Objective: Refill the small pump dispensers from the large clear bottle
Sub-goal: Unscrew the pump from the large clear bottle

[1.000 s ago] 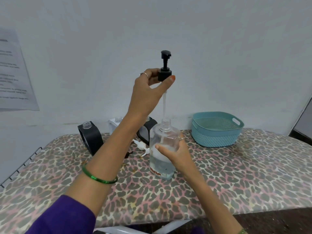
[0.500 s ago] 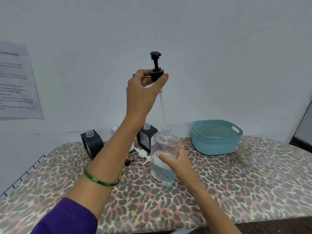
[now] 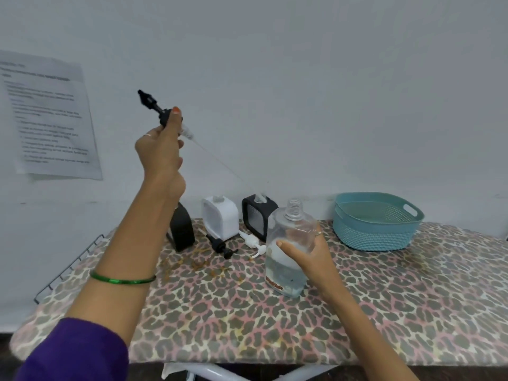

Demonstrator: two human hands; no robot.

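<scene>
Two raised fingers (image 3: 176,112) pinching tilted pump (image 3: 154,105); right hand (image 3: 305,254) round bottle (image 3: 288,251).

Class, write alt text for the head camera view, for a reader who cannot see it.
The left hand holds a black pump head up, tilted, while the right hand grips an open large clear bottle on a leopard-print table. Behind stand small dispensers without pumps and a teal basket.
</scene>
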